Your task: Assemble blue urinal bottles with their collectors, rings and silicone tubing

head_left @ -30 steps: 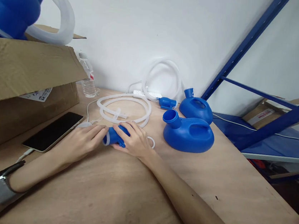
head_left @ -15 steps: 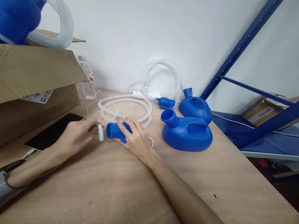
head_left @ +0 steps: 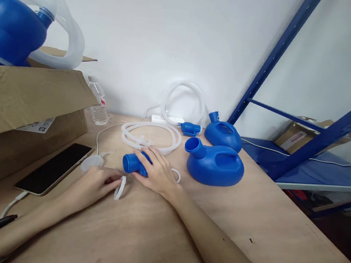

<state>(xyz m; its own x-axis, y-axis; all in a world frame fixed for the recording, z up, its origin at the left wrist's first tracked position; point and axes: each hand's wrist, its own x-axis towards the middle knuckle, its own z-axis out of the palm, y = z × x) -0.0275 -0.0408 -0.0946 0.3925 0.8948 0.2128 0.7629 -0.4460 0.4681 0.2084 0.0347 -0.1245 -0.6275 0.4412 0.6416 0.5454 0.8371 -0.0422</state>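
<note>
My left hand (head_left: 102, 184) pinches a thin white plastic ring (head_left: 120, 188) on edge, low over the table. My right hand (head_left: 158, 174) wraps over a blue plastic urinal head (head_left: 130, 163), whose round open mouth points left. The ring is just below and in front of that mouth, apart from it. Much of the blue piece is hidden under my fingers. Beyond my left hand, a translucent round lid (head_left: 92, 162) lies flat on the table. A small white loop (head_left: 176, 174) shows beside my right hand.
Two blue urinal bottles (head_left: 215, 174) stand at the right. Coiled clear tubing (head_left: 124, 132) and another blue urinal head (head_left: 191, 128) lie behind. At left are a phone (head_left: 54, 168), a water bottle (head_left: 99, 104) and a cardboard box (head_left: 34, 94). Blue shelving (head_left: 300, 150) stands right.
My left hand has moved down and slightly right with the white ring, now lower than the blue mouth. The round lid has come into sight. My right hand keeps its hold, and the view has shifted.
</note>
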